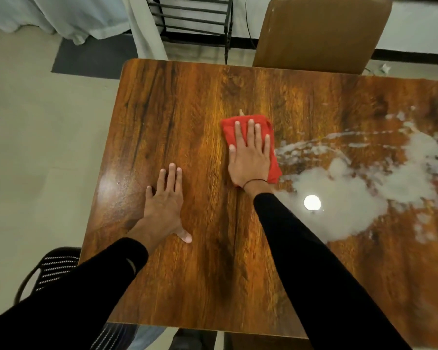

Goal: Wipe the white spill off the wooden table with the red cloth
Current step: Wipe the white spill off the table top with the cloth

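A folded red cloth lies flat on the wooden table near its middle. My right hand presses down on the cloth with fingers spread flat. The white spill spreads over the right part of the table, and thin streaks of it run up to the cloth's right edge. My left hand rests palm down on bare wood to the left, fingers apart, holding nothing. Both arms wear black sleeves.
A brown chair stands at the table's far edge. A black metal rack is behind it on the left. A dark mesh chair sits at the near left corner. Pale floor lies left of the table.
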